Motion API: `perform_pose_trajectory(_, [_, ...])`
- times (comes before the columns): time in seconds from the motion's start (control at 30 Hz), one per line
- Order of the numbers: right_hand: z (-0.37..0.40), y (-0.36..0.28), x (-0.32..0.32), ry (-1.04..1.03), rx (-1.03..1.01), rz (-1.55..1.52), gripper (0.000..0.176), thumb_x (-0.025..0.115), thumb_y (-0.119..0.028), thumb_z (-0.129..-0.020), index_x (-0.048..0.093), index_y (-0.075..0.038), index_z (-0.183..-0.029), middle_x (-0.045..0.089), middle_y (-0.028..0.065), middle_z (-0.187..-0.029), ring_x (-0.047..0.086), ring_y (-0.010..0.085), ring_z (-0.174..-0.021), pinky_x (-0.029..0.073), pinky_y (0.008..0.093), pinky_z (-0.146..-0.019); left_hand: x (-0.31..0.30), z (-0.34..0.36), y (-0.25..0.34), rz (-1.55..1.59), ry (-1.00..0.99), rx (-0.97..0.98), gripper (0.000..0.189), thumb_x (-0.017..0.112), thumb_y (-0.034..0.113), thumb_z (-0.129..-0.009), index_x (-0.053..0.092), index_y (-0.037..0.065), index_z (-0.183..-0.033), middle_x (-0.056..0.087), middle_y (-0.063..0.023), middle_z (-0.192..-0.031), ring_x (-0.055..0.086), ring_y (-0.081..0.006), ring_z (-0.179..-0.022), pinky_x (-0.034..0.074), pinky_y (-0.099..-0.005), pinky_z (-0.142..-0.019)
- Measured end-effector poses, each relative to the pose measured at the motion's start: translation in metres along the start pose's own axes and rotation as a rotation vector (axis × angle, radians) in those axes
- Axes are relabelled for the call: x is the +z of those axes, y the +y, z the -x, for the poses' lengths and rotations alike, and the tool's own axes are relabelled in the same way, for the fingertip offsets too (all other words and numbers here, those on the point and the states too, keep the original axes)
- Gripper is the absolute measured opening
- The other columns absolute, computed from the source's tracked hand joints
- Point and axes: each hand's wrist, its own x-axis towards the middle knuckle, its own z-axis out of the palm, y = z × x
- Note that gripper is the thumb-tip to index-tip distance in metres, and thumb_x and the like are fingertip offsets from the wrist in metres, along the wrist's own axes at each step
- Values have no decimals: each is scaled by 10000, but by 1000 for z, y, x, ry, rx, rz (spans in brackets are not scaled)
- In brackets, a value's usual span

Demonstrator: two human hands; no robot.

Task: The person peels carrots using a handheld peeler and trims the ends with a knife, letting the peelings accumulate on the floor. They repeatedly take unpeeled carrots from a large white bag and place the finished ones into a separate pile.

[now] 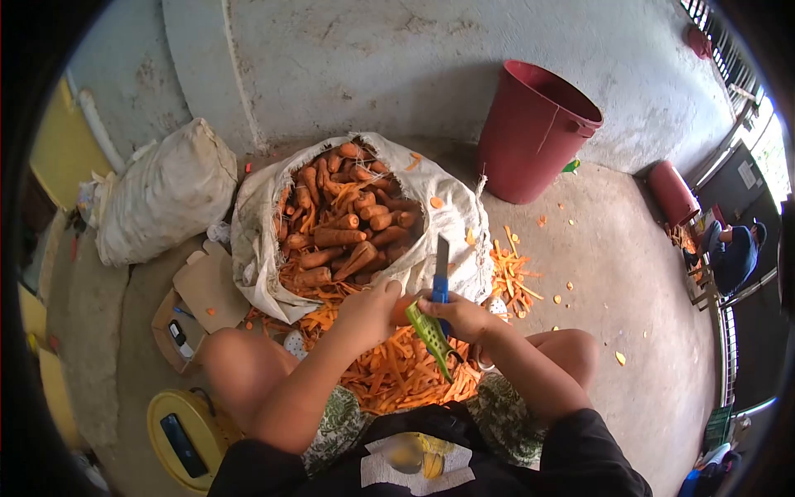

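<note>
My left hand (370,315) is closed around a carrot (402,311), of which only a short orange part shows between the hands. In my right hand (460,315), fingers wrap a green peeler (431,334) with holes along its handle. The same hand also grips a blue-handled knife (440,283), its blade pointing up and away from me. Just beyond both hands, a white woven sack (454,240) lies open, full of carrots (338,238). Orange peelings (406,373) are heaped beneath my hands, between my legs.
A tall red bin (530,137) stands by the wall, right of the sack. To the left are a stuffed white sack (170,190) and an open cardboard box (170,327). A phone (182,445) rests on a yellow lid (166,406). Another person (733,253) sits far right.
</note>
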Motion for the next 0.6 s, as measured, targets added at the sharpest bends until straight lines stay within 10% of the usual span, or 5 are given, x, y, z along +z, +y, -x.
perform_pose_trajectory(0.17, [-18,21,-12,48,115,-29,254,541,-254,-850,533,-32,-973,553,25,-844,512,113,-732,399,266,-655,-4,0,-2,164,-121,-16,428,672,141,-648,432,53,-992,411,-141,-1120,556,-306,-872,464,-402,-698])
perform_pose_trajectory(0.3, [-10,-8,-34,105,310,608,283,579,-258,-814,606,-33,-983,619,64,-853,557,135,-761,444,281,-687,-11,1,-16,30,-79,19,528,690,258,-674,423,70,-1088,395,-109,-1136,527,-284,-914,443,-383,-753])
perform_pose_trajectory(0.4, [-17,-65,-123,139,17,1170,282,591,-150,-778,599,-140,-1060,607,27,-1034,559,149,-926,434,301,-810,-12,3,-21,21,-107,-47,498,655,282,-720,423,74,-1109,404,-104,-1129,520,-282,-931,434,-383,-778])
perform_pose_trajectory(0.47, [15,-163,-125,785,20,1134,227,596,-140,-761,603,-88,-982,635,34,-825,578,160,-901,458,322,-781,-15,3,-18,32,-118,-66,480,636,290,-741,424,76,-1115,409,-101,-1122,516,-281,-937,431,-387,-783])
perform_pose_trajectory(0.6, [70,-282,-215,1085,-794,506,255,467,-204,-878,570,-17,-1018,607,51,-832,555,124,-685,438,253,-606,-22,4,-12,102,-239,-86,473,628,254,-730,436,39,-1105,432,-132,-1115,528,-291,-946,447,-389,-787])
